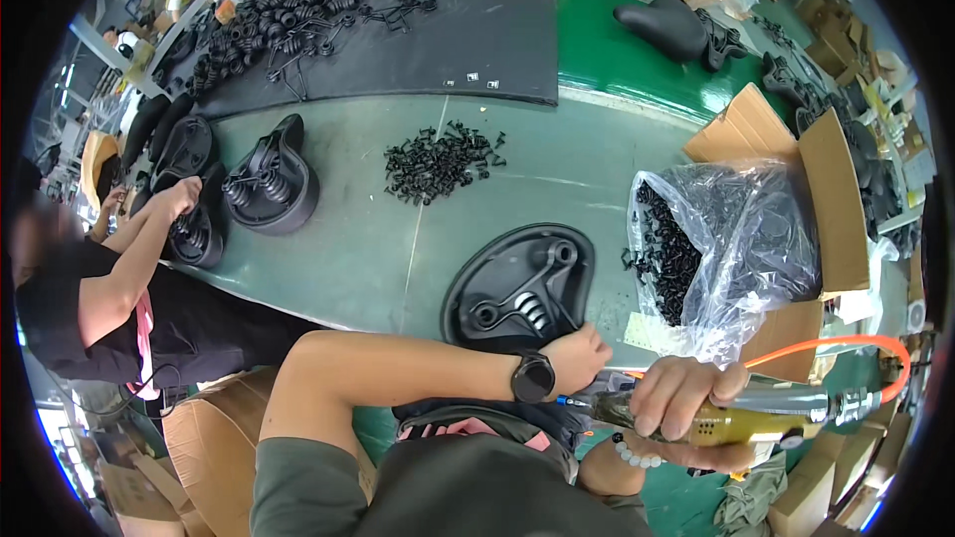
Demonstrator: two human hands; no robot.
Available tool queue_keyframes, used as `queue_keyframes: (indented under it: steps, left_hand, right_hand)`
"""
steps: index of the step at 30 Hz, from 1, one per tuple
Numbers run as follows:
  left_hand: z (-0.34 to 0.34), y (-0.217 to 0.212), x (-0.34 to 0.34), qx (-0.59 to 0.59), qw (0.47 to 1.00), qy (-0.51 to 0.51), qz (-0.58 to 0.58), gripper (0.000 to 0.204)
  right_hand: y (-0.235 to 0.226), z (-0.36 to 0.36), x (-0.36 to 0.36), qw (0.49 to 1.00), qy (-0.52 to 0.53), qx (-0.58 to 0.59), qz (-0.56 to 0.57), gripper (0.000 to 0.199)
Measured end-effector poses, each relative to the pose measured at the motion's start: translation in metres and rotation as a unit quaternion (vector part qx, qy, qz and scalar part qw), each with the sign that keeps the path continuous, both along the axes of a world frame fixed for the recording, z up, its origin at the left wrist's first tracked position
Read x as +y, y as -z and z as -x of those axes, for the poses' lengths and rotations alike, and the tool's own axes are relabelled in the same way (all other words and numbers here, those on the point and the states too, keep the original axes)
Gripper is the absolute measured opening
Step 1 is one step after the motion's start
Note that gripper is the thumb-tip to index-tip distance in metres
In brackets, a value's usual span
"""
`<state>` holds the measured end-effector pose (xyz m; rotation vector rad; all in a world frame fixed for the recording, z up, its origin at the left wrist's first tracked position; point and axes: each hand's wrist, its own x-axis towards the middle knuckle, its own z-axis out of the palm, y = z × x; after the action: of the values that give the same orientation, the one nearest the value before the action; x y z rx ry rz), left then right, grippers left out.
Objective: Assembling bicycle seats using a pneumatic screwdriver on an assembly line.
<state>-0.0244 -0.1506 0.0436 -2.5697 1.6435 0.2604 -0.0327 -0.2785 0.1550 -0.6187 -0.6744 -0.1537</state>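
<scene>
A black bicycle saddle (466,290) lies underside up on the bench in front of me, its metal bracket and a pale coil spring (530,310) showing. My left hand (577,359), watch on the wrist, is closed at the saddle's near right edge; whatever its fingers pinch is hidden. My right hand (686,408) grips a yellow-green air screwdriver (734,426) at the bench's front edge. Its blue-collared tip points left, just below my left wrist, apart from the saddle. An orange air hose (863,341) curves up from its rear end.
Loose black bolts (438,161) are heaped mid-bench. An open carton (841,209) at right holds a clear bag (746,229) of black small parts. Farther back, a black mat (487,30) bears piled springs (264,35). At left, a co-worker (109,288) handles saddles; another saddle (274,184) stands nearby.
</scene>
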Motion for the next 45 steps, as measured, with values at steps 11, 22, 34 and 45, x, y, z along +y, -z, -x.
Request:
queue_keyframes:
  steps: [11,22,34,45]
  left_hand:
    - [-0.144,0.033,0.173,-0.156,0.853,-0.422,0.263,0.023]
    - [-0.061,-0.013,0.146,0.358,0.323,-0.489,0.727,0.023]
    - [0.049,-0.037,0.103,0.589,0.113,-0.277,0.751,0.019]
    - [0.061,-0.025,0.110,0.439,0.350,-0.382,0.734,0.029]
  right_hand:
    - [0.003,-0.022,0.016,0.996,0.074,-0.039,0.028,0.059]
    - [0.007,-0.024,0.056,0.973,0.187,-0.065,0.118,0.074]
    - [0.014,-0.008,0.069,0.985,0.125,-0.003,0.122,0.078]
    - [0.011,0.002,0.078,0.992,0.115,0.037,0.048,0.087]
